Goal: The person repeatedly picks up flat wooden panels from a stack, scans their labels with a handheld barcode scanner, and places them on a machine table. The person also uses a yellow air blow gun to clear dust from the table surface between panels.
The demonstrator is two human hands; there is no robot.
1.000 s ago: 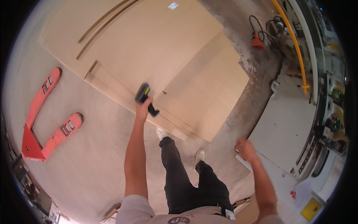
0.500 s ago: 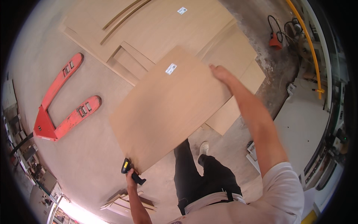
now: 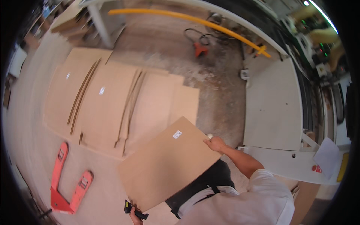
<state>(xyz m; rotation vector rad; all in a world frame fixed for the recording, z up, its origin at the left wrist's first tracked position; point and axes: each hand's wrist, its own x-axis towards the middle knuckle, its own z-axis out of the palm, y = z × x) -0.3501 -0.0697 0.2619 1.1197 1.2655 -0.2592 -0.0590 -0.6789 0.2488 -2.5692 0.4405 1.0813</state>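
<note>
A flat, light-brown wood panel with a small white label is held up across the front of my body. My right hand is closed on its right-hand edge, the thumb lying over the top face. Down at the near left corner, my left hand is wrapped round a black handheld barcode scanner with a yellow sticker. That hand is right beside the panel's corner; whether its fingers also grip the underside is hidden.
Several large wood panels lie on the floor ahead to the left, with thin strips on them. A red pallet jack stands at left. On the right is a machine with a pale table and a yellow bar; an orange foot pedal lies beyond.
My view has swung to the right, bringing the machine more fully into sight. The panel stays in my right hand and the scanner in my left, both carried along with my body.
</note>
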